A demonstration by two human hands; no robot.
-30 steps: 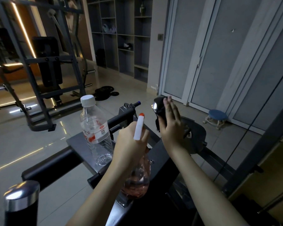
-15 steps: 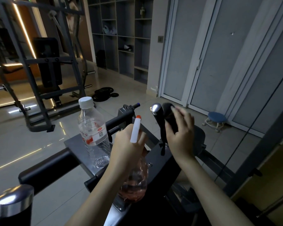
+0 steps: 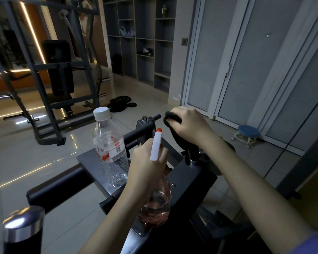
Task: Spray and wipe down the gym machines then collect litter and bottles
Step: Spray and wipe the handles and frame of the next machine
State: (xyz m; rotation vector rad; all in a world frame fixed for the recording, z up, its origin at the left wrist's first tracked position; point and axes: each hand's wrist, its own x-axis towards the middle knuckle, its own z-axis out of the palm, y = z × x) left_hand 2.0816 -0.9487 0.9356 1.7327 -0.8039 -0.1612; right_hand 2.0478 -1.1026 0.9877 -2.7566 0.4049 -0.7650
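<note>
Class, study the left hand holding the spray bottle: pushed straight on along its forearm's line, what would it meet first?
Probably the dark cloth the right hand grips; depth is unclear, so the left hand, with its spray bottle, might strike the machine's grey bracket first.

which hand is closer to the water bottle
Left. The left hand, holding the spray bottle, is just beside the water bottle; the right hand is farther away, gripping the cloth.
</note>
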